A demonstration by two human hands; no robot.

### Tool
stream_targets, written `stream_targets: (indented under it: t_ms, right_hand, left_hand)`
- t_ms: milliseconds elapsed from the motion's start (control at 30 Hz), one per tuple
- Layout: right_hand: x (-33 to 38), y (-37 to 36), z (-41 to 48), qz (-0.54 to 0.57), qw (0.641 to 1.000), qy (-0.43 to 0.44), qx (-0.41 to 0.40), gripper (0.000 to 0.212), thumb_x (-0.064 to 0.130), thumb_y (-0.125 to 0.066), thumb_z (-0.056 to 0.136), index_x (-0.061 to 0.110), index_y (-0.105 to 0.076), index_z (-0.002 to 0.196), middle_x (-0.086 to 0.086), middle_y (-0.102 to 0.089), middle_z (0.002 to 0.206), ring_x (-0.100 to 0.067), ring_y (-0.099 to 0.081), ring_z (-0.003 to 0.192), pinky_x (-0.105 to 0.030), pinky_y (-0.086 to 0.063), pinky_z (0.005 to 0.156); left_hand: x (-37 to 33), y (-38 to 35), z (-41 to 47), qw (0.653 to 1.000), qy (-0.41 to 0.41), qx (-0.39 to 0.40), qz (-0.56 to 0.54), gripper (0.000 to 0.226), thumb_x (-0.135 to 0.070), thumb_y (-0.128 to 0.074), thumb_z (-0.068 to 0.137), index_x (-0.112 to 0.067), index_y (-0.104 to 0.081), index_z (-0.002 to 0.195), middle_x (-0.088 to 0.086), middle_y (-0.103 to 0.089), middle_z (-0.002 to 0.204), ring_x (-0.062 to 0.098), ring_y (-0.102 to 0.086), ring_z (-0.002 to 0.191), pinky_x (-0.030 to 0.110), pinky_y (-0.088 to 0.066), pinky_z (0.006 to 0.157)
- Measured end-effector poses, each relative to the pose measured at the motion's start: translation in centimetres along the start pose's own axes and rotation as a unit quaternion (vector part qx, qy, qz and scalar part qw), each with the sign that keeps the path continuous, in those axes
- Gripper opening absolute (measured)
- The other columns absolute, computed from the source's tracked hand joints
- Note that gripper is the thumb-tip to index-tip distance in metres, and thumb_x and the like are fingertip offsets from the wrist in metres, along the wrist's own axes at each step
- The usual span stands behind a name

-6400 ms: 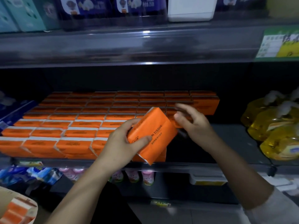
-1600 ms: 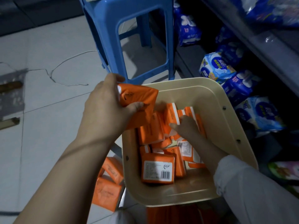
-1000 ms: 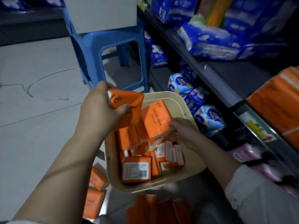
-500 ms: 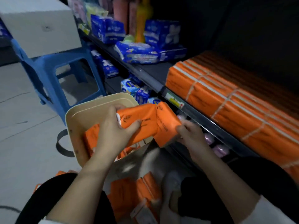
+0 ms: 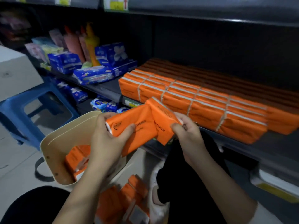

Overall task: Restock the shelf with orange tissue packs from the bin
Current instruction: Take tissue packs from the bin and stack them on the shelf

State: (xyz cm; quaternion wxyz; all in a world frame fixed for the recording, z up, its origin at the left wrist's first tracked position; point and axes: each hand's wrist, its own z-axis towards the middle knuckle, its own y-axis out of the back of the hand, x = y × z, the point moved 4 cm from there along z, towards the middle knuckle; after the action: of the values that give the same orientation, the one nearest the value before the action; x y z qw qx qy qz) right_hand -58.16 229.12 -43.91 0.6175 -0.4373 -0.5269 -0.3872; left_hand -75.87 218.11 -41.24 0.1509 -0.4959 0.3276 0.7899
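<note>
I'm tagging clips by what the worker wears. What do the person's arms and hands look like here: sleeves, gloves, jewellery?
Both hands are bare: the left hand and the right hand show no gloves, rings or watch. The left forearm is uncovered down to the frame's edge. The right forearm is bare up to a pale, whitish sleeve at the lower right corner.

The orange tissue pack [image 5: 137, 131] gripped by the left hand [image 5: 105, 143] carries the black word "TISSUE" beside a round logo too blurred to read. The second orange pack [image 5: 161, 117], pinched by the right hand [image 5: 189, 139], also reads "TISSUE", with a smaller line that begins "COTTON". The print on the price tags [image 5: 115, 4] overhead is too blurred to read.
</note>
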Motion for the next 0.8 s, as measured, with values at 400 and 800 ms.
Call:
stream_targets:
  t_ms: [400,800]
  right_hand:
    - [5.4,11.9,-4.9,-0.095,0.988,0.08,-0.091,0.043,0.033,-0.068,0.071,0.048,-0.054,0.108,0.009,-0.06,0.08,-0.004,-0.057,0.066,-0.022,-0.045,0.064]
    - [7.8,28.8,-8.2,-0.154,0.95,0.104,-0.25,0.045,0.024,-0.072,0.069,0.036,-0.055,0.109,-0.002,-0.057,0.115,-0.012,-0.061,0.098,-0.026,-0.053,0.074]
  left_hand:
    - [-10.4,-9.4,-3.4,0.993,-0.072,0.082,-0.042,0.049,-0.027,-0.082,0.066,-0.024,-0.048,0.1,-0.019,-0.052,0.083,0.009,-0.057,0.076,0.027,-0.042,0.067]
    - [-14.4,-18.6,-6.3,0.968,-0.083,0.23,-0.061,0.045,-0.021,-0.083,0.066,-0.023,-0.053,0.1,-0.015,-0.057,0.082,-0.017,-0.053,0.065,0.0,-0.037,0.054]
